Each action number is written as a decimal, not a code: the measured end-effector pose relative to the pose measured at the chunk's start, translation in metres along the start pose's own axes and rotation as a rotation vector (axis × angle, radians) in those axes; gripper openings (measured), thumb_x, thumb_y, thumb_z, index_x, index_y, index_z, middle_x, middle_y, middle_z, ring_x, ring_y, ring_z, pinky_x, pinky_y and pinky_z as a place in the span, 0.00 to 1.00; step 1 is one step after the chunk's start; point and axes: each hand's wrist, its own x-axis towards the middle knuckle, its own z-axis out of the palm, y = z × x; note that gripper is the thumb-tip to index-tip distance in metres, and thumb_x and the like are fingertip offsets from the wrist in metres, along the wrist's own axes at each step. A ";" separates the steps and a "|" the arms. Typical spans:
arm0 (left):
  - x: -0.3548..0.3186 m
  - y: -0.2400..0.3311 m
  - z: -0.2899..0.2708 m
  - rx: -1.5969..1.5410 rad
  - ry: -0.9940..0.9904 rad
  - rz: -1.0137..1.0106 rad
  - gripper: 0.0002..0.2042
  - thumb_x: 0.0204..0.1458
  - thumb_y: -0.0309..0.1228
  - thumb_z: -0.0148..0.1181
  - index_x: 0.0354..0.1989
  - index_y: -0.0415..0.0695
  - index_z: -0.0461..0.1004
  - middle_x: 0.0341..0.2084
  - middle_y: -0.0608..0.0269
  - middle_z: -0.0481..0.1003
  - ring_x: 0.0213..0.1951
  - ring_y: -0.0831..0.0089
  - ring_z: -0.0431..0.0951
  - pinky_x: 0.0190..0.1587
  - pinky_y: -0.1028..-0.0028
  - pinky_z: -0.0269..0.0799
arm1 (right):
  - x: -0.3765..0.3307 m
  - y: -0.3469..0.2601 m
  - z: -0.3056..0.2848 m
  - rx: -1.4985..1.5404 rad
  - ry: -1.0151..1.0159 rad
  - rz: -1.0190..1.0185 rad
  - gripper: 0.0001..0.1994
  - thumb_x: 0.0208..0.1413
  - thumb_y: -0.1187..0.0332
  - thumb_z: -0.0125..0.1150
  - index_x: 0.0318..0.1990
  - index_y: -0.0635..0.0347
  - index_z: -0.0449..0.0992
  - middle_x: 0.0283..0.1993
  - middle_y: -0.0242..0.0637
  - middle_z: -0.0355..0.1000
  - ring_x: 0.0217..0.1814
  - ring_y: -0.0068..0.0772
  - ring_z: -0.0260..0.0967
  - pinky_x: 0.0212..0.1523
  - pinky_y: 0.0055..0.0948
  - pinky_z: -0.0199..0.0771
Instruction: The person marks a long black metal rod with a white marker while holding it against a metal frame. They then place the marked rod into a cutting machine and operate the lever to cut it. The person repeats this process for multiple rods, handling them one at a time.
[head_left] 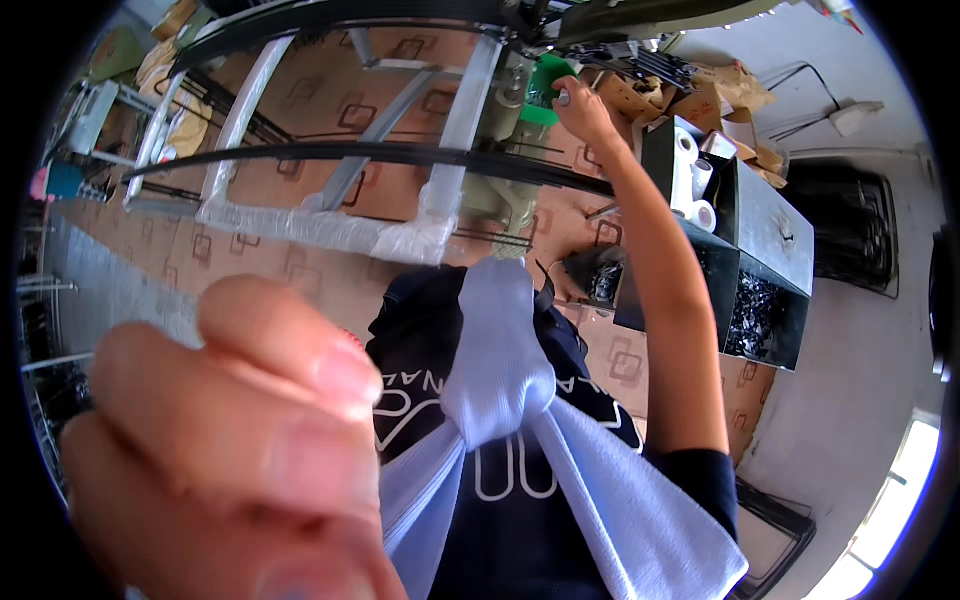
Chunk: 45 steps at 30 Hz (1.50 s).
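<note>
Large and close at the lower left, my left hand is curled with its fingers pressed together. A sliver of red shows behind its fingertips; whatever they hold is hidden. My right arm stretches forward, and my right hand is closed at the right side of a green bin. A small greyish bit shows at its fingers, too small to name. Dark contents show inside the bin. Long black strips run across from the left to beside my right forearm.
A pale metal frame wrapped in clear film stands ahead. Right of my arm are a dark metal box with black bits, white rolls and cardboard boxes. A knotted light-blue cloth hangs over my dark shirt.
</note>
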 end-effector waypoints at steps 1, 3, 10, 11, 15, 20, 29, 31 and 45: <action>-0.004 -0.009 0.000 -0.026 0.009 0.025 0.21 0.48 0.43 0.57 0.46 0.44 0.64 0.33 0.68 0.66 0.38 0.70 0.65 0.40 0.68 0.66 | 0.003 0.024 0.003 -0.089 -0.051 0.005 0.17 0.46 0.65 0.50 0.47 0.50 0.67 0.44 0.44 0.71 0.49 0.45 0.67 0.49 0.43 0.66; 0.004 0.003 0.002 0.050 0.055 0.041 0.20 0.48 0.42 0.57 0.45 0.43 0.65 0.33 0.67 0.67 0.38 0.70 0.66 0.41 0.68 0.66 | 0.020 0.017 0.010 -0.247 -0.228 0.008 0.22 0.46 0.66 0.49 0.53 0.46 0.62 0.54 0.40 0.66 0.58 0.42 0.60 0.53 0.51 0.60; 0.010 -0.009 0.013 0.138 0.080 0.121 0.15 0.49 0.38 0.55 0.42 0.42 0.67 0.32 0.65 0.69 0.39 0.69 0.67 0.42 0.69 0.65 | 0.041 0.048 0.023 -0.447 -0.456 0.022 0.36 0.39 0.62 0.61 0.60 0.37 0.55 0.54 0.40 0.65 0.59 0.46 0.58 0.55 0.48 0.58; 0.012 -0.012 0.013 0.150 0.078 0.132 0.15 0.50 0.37 0.55 0.41 0.41 0.67 0.32 0.64 0.69 0.39 0.69 0.68 0.43 0.70 0.65 | 0.042 0.055 0.026 -0.440 -0.468 -0.006 0.37 0.38 0.62 0.61 0.61 0.37 0.54 0.53 0.41 0.65 0.59 0.46 0.58 0.56 0.48 0.58; 0.017 -0.023 0.010 0.182 0.058 0.153 0.12 0.50 0.34 0.54 0.39 0.41 0.68 0.32 0.63 0.70 0.39 0.68 0.68 0.43 0.70 0.64 | 0.034 0.060 0.021 -0.429 -0.370 -0.084 0.35 0.41 0.65 0.60 0.60 0.36 0.55 0.59 0.38 0.61 0.63 0.43 0.53 0.57 0.57 0.53; 0.021 -0.037 0.000 0.280 0.060 0.171 0.09 0.51 0.31 0.53 0.36 0.39 0.69 0.32 0.61 0.71 0.39 0.68 0.70 0.45 0.71 0.64 | -0.004 0.016 -0.053 -0.066 -0.395 -0.341 0.13 0.50 0.66 0.53 0.42 0.61 0.72 0.40 0.52 0.70 0.44 0.48 0.68 0.41 0.36 0.67; -0.069 -0.169 -0.122 0.929 -0.424 -0.704 0.05 0.49 0.24 0.53 0.34 0.43 0.72 0.29 0.58 0.75 0.33 0.66 0.75 0.35 0.72 0.68 | -0.131 -0.015 -0.105 0.037 -0.250 0.107 0.10 0.54 0.70 0.47 0.36 0.65 0.74 0.29 0.50 0.71 0.33 0.50 0.70 0.36 0.35 0.67; -0.107 -0.189 -0.163 1.050 -0.686 -0.814 0.05 0.49 0.26 0.51 0.31 0.43 0.73 0.28 0.60 0.75 0.31 0.60 0.73 0.36 0.63 0.66 | -0.137 -0.006 -0.097 0.094 -0.210 0.070 0.09 0.53 0.71 0.48 0.36 0.66 0.74 0.29 0.50 0.71 0.32 0.47 0.70 0.36 0.33 0.67; -0.111 -0.238 -0.228 0.374 -0.855 -1.211 0.12 0.57 0.31 0.45 0.37 0.33 0.68 0.29 0.62 0.74 0.33 0.75 0.73 0.37 0.73 0.67 | -0.131 0.016 -0.079 0.022 0.133 -0.083 0.06 0.52 0.69 0.50 0.30 0.62 0.71 0.31 0.41 0.68 0.38 0.46 0.61 0.41 0.39 0.59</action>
